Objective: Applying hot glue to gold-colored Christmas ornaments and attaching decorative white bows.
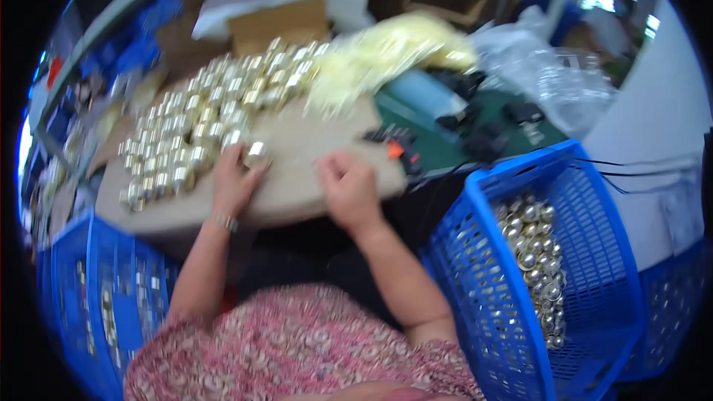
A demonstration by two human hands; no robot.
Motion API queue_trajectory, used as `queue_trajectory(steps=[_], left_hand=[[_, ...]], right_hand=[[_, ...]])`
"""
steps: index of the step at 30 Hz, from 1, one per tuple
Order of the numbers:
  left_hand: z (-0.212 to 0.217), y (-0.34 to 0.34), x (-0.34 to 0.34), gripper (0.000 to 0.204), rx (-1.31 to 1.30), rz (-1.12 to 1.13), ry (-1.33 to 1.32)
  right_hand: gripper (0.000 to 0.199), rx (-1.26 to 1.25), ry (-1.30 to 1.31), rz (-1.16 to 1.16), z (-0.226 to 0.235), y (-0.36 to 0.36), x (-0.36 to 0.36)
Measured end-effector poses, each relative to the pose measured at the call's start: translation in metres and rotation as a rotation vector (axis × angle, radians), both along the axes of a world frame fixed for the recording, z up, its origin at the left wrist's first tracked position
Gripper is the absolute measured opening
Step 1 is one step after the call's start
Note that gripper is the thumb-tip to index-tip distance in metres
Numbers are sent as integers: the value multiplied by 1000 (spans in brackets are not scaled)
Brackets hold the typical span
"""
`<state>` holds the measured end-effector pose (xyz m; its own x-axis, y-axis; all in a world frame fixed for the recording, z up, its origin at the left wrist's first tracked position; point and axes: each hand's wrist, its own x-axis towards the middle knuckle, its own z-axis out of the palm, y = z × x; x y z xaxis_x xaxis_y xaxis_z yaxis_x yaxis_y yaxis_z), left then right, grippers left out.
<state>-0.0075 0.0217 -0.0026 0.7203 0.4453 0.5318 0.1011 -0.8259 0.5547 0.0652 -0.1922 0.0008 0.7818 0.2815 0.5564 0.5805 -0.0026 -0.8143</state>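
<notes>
Many shiny gold cylindrical caps stand in close rows on a tan cardboard-like sheet across the table. My left hand is at the near right edge of these rows. Its thumb and forefinger are at a single gold cap, seemingly gripping it; blur softens the contact. To the right, over the bare part of the sheet, my right hand is closed with the fingers curled in. Anything inside that hand is hidden.
A blue plastic crate holding round shiny metal pieces stands at my right. Another blue crate is at my left. Yellow plastic film, a cardboard box and clear plastic bags lie behind the caps.
</notes>
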Motion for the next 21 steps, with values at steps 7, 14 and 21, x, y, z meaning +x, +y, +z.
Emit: queue_trajectory(steps=[7,14,21], left_hand=[[-5,1,35,50,-27,-125,18],[-7,3,23,50,-98,-136,19],[12,-11,10,53,-989,-686,-143]], right_hand=[[9,320,270,218,-10,4,14],[18,447,341,350,-19,25,0],[41,122,-77,162,10,39,1]])
